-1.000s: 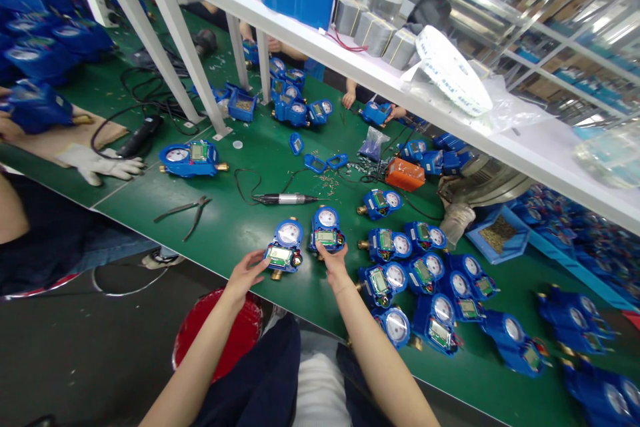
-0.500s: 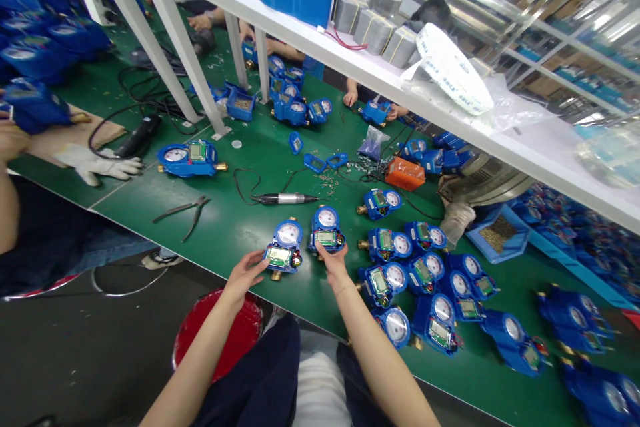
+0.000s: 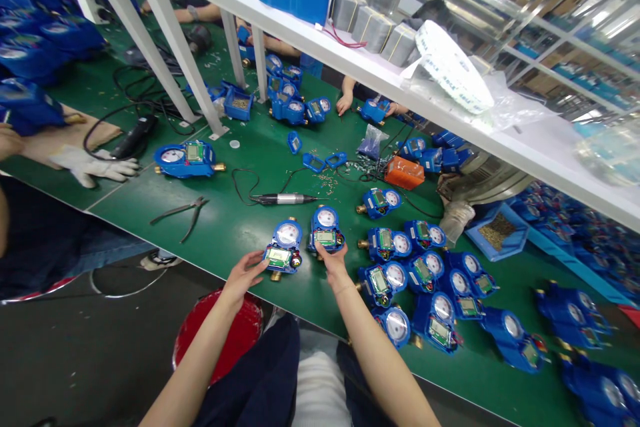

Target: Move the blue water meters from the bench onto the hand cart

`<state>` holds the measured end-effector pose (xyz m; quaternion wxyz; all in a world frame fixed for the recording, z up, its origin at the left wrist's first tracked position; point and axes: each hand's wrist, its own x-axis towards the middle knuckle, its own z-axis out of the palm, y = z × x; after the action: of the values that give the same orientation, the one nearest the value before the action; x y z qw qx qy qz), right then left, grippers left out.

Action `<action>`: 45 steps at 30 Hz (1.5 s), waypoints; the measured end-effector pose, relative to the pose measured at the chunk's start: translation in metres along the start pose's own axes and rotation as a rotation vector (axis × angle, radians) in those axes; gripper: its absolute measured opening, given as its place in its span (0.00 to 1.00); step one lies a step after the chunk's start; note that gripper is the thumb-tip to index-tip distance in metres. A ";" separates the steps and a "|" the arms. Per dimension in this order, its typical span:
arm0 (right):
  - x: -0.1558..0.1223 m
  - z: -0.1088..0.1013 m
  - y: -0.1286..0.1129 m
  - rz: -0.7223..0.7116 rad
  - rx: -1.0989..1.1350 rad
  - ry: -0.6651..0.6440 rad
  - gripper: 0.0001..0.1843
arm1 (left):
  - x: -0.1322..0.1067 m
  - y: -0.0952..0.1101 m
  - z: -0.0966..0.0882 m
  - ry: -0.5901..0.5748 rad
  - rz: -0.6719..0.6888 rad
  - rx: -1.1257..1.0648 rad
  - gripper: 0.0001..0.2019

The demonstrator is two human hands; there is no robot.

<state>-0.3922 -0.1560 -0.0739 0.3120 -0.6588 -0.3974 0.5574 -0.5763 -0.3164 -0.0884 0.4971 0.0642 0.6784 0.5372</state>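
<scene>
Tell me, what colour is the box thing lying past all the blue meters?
The box is orange, seen best in the head view, on the green table.
</scene>
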 end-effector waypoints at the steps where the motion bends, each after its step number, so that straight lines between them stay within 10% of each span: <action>1: 0.001 0.000 0.000 0.002 -0.001 -0.004 0.65 | 0.000 0.000 0.000 0.003 0.003 0.000 0.34; 10: 0.000 -0.018 -0.003 0.071 -0.012 -0.132 0.64 | -0.003 0.021 -0.014 -0.159 -0.007 0.064 0.34; 16: 0.039 -0.056 -0.031 0.238 -0.039 -0.231 0.44 | 0.031 0.057 -0.009 -0.237 -0.092 0.119 0.36; 21: 0.086 -0.026 -0.058 0.268 -0.037 -0.403 0.30 | 0.056 0.067 0.023 -0.474 -0.219 0.027 0.45; 28: 0.093 -0.007 -0.048 0.429 0.020 -0.671 0.27 | 0.048 0.034 0.024 -0.434 -0.268 -0.366 0.33; 37: 0.052 -0.022 -0.032 0.441 0.306 -0.760 0.29 | -0.068 -0.046 0.022 -0.209 -0.406 -1.047 0.22; 45: -0.054 -0.161 -0.036 0.626 0.444 -0.936 0.31 | -0.231 -0.133 0.071 -0.064 -0.248 -1.264 0.22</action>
<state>-0.2439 -0.1798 0.0130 0.0551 -0.3484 -0.1541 0.9230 -0.3494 -0.4679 -0.0488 0.5173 -0.3039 0.2184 0.7696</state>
